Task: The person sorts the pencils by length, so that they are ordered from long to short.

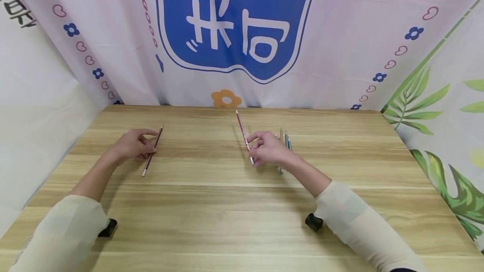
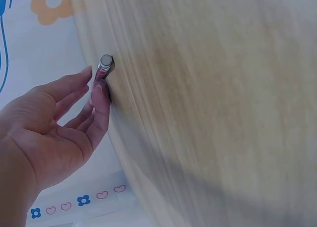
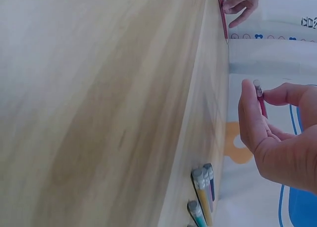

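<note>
In the head view, my left hand is at a dark red pencil that lies on the table at the left. The left wrist view shows this pencil's eraser end, with a finger touching one side and a small gap at another fingertip. My right hand pinches a red patterned pencil near its eraser end, tip toward the back wall. In the right wrist view this pencil is between thumb and fingers, raised off the table.
Several pencils lie side by side on the wooden table, just right of my right hand and partly hidden by it. A printed cloth hangs behind the table's back edge. Black objects show near both sleeves.
</note>
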Action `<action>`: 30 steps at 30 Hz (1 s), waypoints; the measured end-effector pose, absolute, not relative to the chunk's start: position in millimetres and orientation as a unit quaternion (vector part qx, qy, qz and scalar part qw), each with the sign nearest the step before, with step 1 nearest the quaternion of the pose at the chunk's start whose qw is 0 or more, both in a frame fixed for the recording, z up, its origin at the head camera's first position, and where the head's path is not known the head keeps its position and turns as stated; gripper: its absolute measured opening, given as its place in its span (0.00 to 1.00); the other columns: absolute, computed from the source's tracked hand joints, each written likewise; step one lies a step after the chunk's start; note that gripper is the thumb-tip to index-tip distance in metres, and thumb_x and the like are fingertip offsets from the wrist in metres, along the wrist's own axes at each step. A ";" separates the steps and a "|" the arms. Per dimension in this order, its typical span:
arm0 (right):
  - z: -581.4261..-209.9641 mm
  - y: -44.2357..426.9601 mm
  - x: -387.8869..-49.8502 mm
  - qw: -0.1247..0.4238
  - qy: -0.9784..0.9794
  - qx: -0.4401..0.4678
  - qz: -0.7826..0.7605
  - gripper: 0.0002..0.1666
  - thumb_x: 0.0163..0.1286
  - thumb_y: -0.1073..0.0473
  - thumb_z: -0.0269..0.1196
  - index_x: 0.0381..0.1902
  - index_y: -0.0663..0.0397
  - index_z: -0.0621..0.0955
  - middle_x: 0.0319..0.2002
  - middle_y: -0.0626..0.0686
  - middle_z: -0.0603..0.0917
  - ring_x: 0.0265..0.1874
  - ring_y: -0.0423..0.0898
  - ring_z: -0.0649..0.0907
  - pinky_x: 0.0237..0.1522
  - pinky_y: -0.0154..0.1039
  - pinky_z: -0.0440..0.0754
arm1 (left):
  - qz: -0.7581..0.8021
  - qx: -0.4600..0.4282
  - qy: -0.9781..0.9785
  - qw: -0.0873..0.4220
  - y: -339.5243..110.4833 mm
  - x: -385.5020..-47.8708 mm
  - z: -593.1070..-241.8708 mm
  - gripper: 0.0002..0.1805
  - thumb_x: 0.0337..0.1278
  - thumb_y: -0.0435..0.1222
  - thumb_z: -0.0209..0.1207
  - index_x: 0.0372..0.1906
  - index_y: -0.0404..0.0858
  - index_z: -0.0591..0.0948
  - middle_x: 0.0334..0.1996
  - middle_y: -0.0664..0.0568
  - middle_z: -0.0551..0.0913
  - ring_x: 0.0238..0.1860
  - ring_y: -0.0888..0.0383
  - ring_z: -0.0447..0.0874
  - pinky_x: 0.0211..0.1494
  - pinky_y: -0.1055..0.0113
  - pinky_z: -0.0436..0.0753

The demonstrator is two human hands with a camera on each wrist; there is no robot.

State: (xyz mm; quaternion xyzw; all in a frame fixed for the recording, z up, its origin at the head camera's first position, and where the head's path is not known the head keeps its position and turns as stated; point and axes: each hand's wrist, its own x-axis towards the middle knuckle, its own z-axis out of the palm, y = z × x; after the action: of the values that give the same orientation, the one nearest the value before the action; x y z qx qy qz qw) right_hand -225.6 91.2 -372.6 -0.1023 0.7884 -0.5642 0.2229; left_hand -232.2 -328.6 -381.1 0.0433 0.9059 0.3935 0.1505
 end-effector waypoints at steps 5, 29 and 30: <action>-374.1 83.7 -226.2 0.232 0.779 -0.101 -0.574 0.25 0.66 0.77 0.61 0.62 0.70 0.74 0.34 0.58 0.81 0.24 0.47 0.83 0.35 0.44 0.94 | 0.401 0.045 0.904 0.140 -329.9 -232.8 -384.7 0.34 0.63 0.22 0.64 0.71 0.19 0.65 0.34 0.42 0.78 0.29 0.56 0.84 0.30 0.63 0.91; -375.9 45.2 -226.0 0.256 0.765 -0.117 -0.580 0.25 0.66 0.80 0.60 0.60 0.73 0.73 0.33 0.59 0.81 0.22 0.46 0.81 0.31 0.41 0.93 | 0.416 0.044 0.896 0.148 -330.8 -232.4 -384.5 0.32 0.64 0.19 0.61 0.71 0.17 0.65 0.33 0.42 0.78 0.26 0.60 0.81 0.28 0.67 0.90; -375.2 43.6 -226.0 0.256 0.765 -0.117 -0.580 0.24 0.66 0.80 0.60 0.60 0.73 0.73 0.33 0.59 0.81 0.22 0.46 0.81 0.31 0.41 0.93 | 0.417 0.044 0.896 0.149 -331.3 -232.6 -384.5 0.33 0.64 0.19 0.62 0.71 0.17 0.65 0.33 0.42 0.78 0.25 0.60 0.81 0.28 0.67 0.90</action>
State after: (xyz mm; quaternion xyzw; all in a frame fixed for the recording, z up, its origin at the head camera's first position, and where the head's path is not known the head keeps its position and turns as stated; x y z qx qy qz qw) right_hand -226.0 43.6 -375.2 -0.1168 0.7646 -0.5796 0.2565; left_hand -232.6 -331.3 -384.5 0.0437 0.8956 0.4170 0.1486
